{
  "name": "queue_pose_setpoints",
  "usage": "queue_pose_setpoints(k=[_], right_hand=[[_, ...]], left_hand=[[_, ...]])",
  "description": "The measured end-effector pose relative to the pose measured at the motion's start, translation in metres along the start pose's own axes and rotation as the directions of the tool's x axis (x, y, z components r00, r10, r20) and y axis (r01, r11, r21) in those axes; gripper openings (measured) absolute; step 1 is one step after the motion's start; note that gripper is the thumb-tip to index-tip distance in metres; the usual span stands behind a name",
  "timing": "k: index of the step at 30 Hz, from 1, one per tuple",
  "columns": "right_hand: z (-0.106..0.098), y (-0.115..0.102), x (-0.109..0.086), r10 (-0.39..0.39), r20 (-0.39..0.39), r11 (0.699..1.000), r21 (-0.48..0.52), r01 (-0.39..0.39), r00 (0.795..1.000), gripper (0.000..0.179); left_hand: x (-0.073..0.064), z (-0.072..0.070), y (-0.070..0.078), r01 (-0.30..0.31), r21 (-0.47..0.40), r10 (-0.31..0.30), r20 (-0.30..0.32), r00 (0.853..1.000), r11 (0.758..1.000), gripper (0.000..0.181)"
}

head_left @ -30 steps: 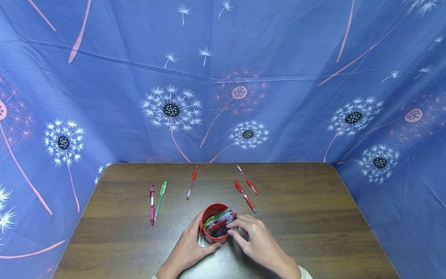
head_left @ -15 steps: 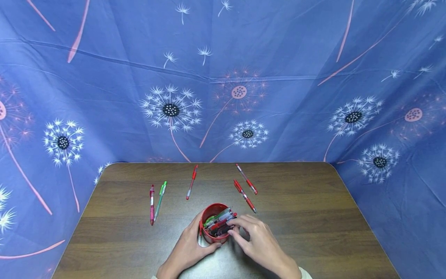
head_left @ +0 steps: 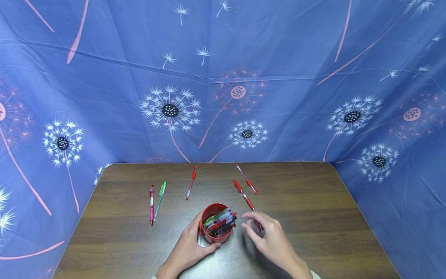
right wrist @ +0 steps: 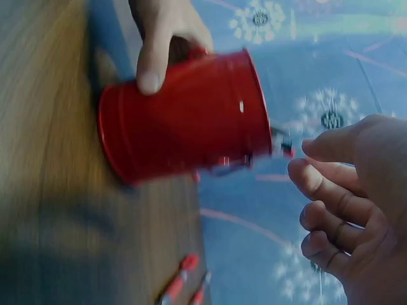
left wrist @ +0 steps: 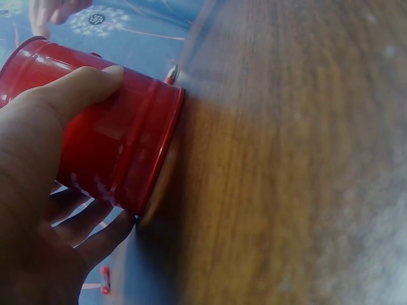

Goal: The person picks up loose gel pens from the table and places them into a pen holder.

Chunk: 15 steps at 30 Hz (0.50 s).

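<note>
Head view: left hand [head_left: 188,246] grips red cup [head_left: 213,209] standing on table [head_left: 306,205], pens [head_left: 221,223] slanting inside. Right hand [head_left: 269,237] just beside rim, fingers loosely bent, holding nothing. Left wrist view reveals left fingertips [left wrist: 124,222] by cup's base, hidden from head camera.

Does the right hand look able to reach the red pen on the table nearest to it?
Probably yes. The right hand looks empty, and that red pen lies on the table right by it, with nothing seen in between.
</note>
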State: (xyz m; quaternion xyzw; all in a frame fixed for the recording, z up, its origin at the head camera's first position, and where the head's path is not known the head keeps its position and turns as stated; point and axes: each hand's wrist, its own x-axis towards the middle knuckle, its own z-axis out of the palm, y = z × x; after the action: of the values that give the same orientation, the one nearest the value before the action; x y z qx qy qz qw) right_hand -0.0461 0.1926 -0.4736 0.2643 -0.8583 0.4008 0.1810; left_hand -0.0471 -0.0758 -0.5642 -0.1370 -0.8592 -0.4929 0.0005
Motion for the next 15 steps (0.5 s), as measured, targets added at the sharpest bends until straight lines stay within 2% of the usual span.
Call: queue_pose_setpoints(k=[7, 15], right_hand=[[-0.008, 0.032, -0.012, 0.111, -0.037, 0.992, -0.062, -0.114, 0.993, 0.029], [-0.006, 0.068, -0.025, 0.221, -0.041, 0.957, -0.183, -0.225, 0.974, 0.023]], left_hand=[[0.000, 0.000, 0.000, -0.010, 0.014, 0.011, -0.012, 1.000, 1.000, 0.101], [-0.001, 0.000, 0.000, -0.003, 0.011, 0.003, -0.009, 1.000, 1.000, 0.100]])
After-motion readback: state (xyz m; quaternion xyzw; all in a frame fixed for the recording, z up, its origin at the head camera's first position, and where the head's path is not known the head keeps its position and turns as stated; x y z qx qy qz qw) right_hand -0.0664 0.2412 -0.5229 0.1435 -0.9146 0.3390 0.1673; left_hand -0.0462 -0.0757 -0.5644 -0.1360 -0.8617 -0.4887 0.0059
